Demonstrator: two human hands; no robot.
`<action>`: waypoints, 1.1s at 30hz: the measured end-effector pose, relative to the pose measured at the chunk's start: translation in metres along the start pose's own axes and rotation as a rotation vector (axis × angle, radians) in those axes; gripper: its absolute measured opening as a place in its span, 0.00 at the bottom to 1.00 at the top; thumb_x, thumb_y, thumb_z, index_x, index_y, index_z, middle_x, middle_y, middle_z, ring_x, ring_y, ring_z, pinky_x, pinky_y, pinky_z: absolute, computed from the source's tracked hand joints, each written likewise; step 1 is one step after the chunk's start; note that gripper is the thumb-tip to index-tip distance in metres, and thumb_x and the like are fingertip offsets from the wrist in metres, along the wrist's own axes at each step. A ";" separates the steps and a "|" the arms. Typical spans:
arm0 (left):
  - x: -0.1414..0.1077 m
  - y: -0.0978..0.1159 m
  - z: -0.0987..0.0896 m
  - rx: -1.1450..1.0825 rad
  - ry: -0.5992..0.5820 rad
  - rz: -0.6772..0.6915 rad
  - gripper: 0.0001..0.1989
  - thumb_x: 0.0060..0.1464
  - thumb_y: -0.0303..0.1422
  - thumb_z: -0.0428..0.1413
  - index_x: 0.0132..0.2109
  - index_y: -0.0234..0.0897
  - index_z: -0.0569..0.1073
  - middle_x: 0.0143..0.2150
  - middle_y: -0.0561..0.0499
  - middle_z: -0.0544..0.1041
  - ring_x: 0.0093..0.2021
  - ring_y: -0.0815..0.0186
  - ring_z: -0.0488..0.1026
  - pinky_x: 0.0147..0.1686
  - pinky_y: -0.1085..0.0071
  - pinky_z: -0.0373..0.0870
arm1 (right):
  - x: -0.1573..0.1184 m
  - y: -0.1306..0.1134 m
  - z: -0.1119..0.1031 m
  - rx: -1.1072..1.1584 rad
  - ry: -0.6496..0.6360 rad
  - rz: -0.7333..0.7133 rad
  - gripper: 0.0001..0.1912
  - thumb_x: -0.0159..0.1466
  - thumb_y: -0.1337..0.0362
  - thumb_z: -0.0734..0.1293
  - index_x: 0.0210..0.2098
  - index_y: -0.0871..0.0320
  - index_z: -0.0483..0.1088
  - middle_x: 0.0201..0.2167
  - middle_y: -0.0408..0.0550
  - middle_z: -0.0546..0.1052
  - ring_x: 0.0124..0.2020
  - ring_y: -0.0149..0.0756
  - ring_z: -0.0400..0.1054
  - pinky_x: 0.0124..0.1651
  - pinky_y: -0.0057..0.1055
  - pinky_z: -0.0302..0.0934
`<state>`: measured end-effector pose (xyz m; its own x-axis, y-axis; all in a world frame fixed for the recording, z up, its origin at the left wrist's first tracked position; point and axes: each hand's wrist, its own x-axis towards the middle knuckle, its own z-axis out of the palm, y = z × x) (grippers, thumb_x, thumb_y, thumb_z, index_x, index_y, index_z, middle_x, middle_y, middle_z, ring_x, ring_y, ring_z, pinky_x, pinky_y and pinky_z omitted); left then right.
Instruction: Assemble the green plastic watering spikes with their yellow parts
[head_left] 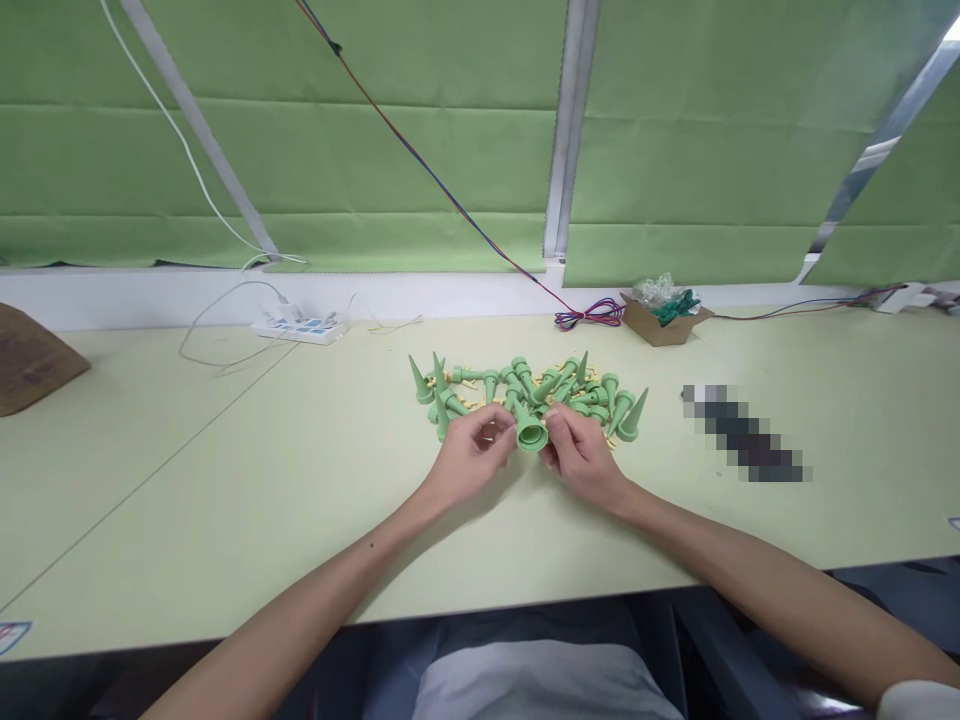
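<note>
A green plastic watering spike (532, 434) is held up between my two hands, its round open end facing me and its point directed away. My left hand (474, 448) is closed in a pinch at the spike's left side. On the other side, the thumb and fingers of my right hand (583, 450) grip its rim. Right behind my hands lies a pile of similar green spikes (628, 416), some standing on their wide ends and others lying down. Small yellow pieces (471, 384) are scattered among them. My hands cover part of the pile.
A power strip (304, 328) with white cables sits at the back left. Behind the pile are a coiled red and blue wire (592, 314) and a small cardboard box (658, 324) holding plastic wrap and something green. A blurred dark object (746, 435) lies to the right.
</note>
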<state>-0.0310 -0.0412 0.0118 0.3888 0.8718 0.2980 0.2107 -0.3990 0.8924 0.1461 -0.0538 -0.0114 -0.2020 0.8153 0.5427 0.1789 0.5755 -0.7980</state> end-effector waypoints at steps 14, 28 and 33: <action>0.002 0.004 -0.004 -0.229 -0.168 -0.134 0.23 0.62 0.49 0.49 0.28 0.34 0.68 0.21 0.53 0.68 0.20 0.71 0.66 0.22 0.74 0.64 | 0.002 -0.001 -0.001 -0.041 -0.107 -0.019 0.19 0.74 0.57 0.53 0.26 0.55 0.58 0.19 0.39 0.66 0.19 0.28 0.58 0.27 0.27 0.55; -0.002 0.007 -0.004 -0.042 -0.018 0.012 0.14 0.58 0.42 0.56 0.33 0.35 0.68 0.30 0.53 0.68 0.24 0.73 0.64 0.23 0.75 0.63 | 0.001 0.002 -0.001 -0.070 -0.099 -0.013 0.18 0.73 0.56 0.54 0.28 0.54 0.56 0.17 0.37 0.62 0.18 0.29 0.55 0.24 0.28 0.51; -0.003 0.001 -0.002 0.105 0.019 0.162 0.12 0.58 0.39 0.58 0.33 0.35 0.71 0.32 0.51 0.66 0.31 0.70 0.63 0.25 0.75 0.64 | 0.002 0.005 -0.001 -0.175 -0.044 -0.040 0.23 0.74 0.56 0.53 0.22 0.54 0.53 0.15 0.37 0.57 0.17 0.30 0.50 0.26 0.32 0.49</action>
<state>-0.0336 -0.0441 0.0126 0.4085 0.7985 0.4422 0.2394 -0.5613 0.7923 0.1470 -0.0491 -0.0139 -0.2534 0.7903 0.5579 0.3337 0.6127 -0.7164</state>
